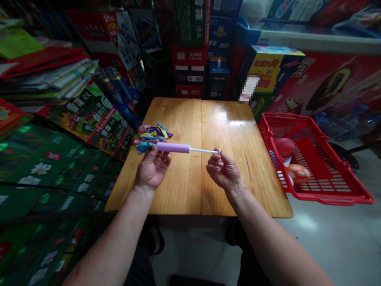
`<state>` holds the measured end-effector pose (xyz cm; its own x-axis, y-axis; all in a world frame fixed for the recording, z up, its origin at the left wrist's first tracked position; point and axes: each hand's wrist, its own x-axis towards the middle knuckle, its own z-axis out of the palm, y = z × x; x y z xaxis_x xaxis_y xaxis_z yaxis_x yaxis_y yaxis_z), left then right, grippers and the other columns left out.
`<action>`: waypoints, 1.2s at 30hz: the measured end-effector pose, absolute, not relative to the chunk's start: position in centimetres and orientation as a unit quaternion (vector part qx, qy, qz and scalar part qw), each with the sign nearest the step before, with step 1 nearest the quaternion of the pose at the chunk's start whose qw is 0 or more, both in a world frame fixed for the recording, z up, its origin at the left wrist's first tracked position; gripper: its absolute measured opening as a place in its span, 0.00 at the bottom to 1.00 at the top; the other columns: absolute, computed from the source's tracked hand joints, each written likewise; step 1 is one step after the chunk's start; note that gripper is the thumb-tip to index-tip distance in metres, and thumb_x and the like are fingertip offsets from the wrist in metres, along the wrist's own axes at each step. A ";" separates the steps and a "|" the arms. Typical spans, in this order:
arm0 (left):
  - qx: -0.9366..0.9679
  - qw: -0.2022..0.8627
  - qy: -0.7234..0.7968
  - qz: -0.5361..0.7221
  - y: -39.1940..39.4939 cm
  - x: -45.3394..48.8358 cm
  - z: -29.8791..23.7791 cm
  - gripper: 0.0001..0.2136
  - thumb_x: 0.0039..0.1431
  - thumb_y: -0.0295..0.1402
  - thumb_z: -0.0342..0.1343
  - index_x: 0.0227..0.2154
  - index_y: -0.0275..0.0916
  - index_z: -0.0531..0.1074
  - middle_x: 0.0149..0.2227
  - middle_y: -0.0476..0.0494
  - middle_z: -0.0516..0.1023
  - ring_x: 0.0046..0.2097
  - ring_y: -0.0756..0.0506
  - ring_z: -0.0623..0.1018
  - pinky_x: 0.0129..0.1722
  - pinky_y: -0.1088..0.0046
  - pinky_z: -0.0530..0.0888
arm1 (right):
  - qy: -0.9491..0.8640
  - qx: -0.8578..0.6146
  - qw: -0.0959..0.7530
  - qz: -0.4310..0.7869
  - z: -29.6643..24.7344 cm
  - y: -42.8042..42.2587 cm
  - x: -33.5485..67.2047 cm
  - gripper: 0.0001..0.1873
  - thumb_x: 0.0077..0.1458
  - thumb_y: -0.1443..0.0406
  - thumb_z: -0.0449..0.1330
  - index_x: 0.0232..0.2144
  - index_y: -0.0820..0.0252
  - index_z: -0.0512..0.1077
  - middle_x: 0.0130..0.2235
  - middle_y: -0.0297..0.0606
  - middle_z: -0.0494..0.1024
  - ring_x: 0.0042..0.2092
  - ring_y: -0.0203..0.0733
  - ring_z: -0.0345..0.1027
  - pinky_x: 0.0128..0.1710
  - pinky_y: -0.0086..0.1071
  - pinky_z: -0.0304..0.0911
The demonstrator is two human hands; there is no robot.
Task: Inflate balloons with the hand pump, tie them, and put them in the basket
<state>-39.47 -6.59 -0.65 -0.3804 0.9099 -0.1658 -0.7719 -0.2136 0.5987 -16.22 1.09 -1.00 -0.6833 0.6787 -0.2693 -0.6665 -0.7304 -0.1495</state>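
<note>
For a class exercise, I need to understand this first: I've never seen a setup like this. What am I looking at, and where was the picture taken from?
This picture comes from a camera worn on a person's head, looking forward and down, so the two bare arms reaching in from below are the wearer's own. There is no machine here.

The left hand grips a lilac hand pump near the end where a blue deflated balloon sits. The right hand holds the end of the pump's white plunger rod.

On the wooden table lies a small heap of deflated balloons. A red plastic basket stands to the right, and printed boxes are stacked behind.
</note>
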 end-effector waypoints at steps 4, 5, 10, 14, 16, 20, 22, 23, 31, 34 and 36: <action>0.125 0.590 0.313 0.733 -7.2 -37.8 -1.5 0.11 0.60 0.32 0.64 0.46 0.44 0.78 0.52 0.44 0.80 0.42 0.47 0.81 0.37 0.73 0.79 | -0.024 -0.162 0.303 0.939 -1.4 -0.6 -17.2 0.06 0.60 0.70 0.64 0.41 0.60 0.71 0.28 0.28 0.75 0.23 0.26 0.60 0.24 0.20 0.60; 0.121 0.599 0.313 0.727 -7.3 -37.5 -1.7 0.11 0.60 0.32 0.65 0.46 0.44 0.78 0.51 0.44 0.81 0.42 0.47 0.81 0.37 0.72 0.79 | -0.022 -0.165 0.298 0.940 -1.5 -0.9 -17.4 0.07 0.60 0.70 0.64 0.41 0.60 0.71 0.28 0.28 0.75 0.23 0.25 0.60 0.24 0.20 0.60; 0.113 0.598 0.318 0.727 -7.1 -37.3 -1.9 0.10 0.60 0.30 0.64 0.45 0.43 0.78 0.50 0.43 0.81 0.42 0.48 0.81 0.39 0.74 0.79 | -0.008 -0.185 0.311 0.932 -1.5 -0.8 -17.4 0.06 0.61 0.71 0.62 0.40 0.61 0.72 0.27 0.28 0.74 0.22 0.25 0.58 0.23 0.19 0.58; 0.101 0.567 0.321 0.752 -6.6 -38.6 -1.3 0.09 0.59 0.31 0.65 0.43 0.42 0.78 0.49 0.44 0.82 0.42 0.48 0.81 0.36 0.76 0.78 | -0.038 -0.177 0.332 0.926 -0.8 0.7 -16.3 0.04 0.61 0.69 0.62 0.39 0.61 0.72 0.25 0.27 0.72 0.21 0.25 0.56 0.22 0.20 0.57; 0.109 0.549 0.316 0.766 -6.6 -38.8 -1.1 0.10 0.59 0.32 0.65 0.44 0.43 0.78 0.50 0.44 0.81 0.43 0.48 0.81 0.35 0.76 0.78 | -0.052 -0.173 0.358 0.916 -0.6 1.1 -16.0 0.03 0.61 0.70 0.62 0.38 0.60 0.72 0.24 0.25 0.71 0.21 0.25 0.55 0.21 0.20 0.55; 0.139 0.590 0.315 0.730 -7.1 -37.8 -1.2 0.13 0.60 0.33 0.65 0.47 0.45 0.77 0.55 0.42 0.78 0.48 0.44 0.81 0.41 0.68 0.80 | -0.047 -0.165 0.330 0.928 -0.9 0.5 -16.2 0.06 0.59 0.69 0.64 0.40 0.59 0.72 0.26 0.27 0.73 0.21 0.25 0.57 0.22 0.20 0.57; 0.137 0.612 0.318 0.711 -7.4 -37.2 -1.5 0.13 0.59 0.32 0.65 0.47 0.44 0.77 0.54 0.41 0.79 0.49 0.43 0.81 0.43 0.67 0.80 | -0.035 -0.167 0.305 0.937 -1.2 -0.1 -16.6 0.08 0.58 0.69 0.65 0.41 0.60 0.72 0.29 0.29 0.76 0.22 0.25 0.59 0.23 0.20 0.59; 0.133 0.613 0.319 0.711 -7.5 -36.9 -1.7 0.12 0.60 0.31 0.65 0.47 0.44 0.77 0.54 0.40 0.79 0.49 0.43 0.81 0.43 0.68 0.80 | -0.032 -0.171 0.302 0.937 -1.4 -0.3 -16.8 0.08 0.58 0.69 0.66 0.41 0.60 0.72 0.29 0.30 0.76 0.23 0.25 0.59 0.24 0.19 0.59; 0.065 0.589 0.329 0.735 -6.8 -36.8 -1.6 0.07 0.63 0.32 0.62 0.42 0.40 0.78 0.46 0.39 0.82 0.44 0.45 0.82 0.42 0.69 0.81 | -0.069 -0.198 0.321 0.924 -1.4 -0.3 -17.3 0.06 0.59 0.69 0.65 0.39 0.60 0.72 0.27 0.28 0.74 0.22 0.25 0.56 0.22 0.20 0.56; 0.053 0.555 0.343 0.756 -6.5 -38.0 -1.0 0.05 0.64 0.31 0.60 0.40 0.39 0.78 0.45 0.40 0.83 0.43 0.46 0.82 0.40 0.72 0.81 | -0.071 -0.192 0.332 0.921 -0.9 0.4 -16.8 0.05 0.59 0.70 0.63 0.39 0.61 0.72 0.25 0.27 0.72 0.21 0.25 0.54 0.21 0.20 0.55; 0.060 0.531 0.339 0.774 -6.5 -38.8 -0.7 0.05 0.65 0.32 0.59 0.40 0.40 0.78 0.45 0.42 0.83 0.44 0.46 0.82 0.39 0.73 0.81 | -0.066 -0.185 0.350 0.916 -0.5 0.8 -16.3 0.04 0.60 0.70 0.62 0.38 0.61 0.72 0.24 0.25 0.69 0.20 0.26 0.53 0.21 0.20 0.54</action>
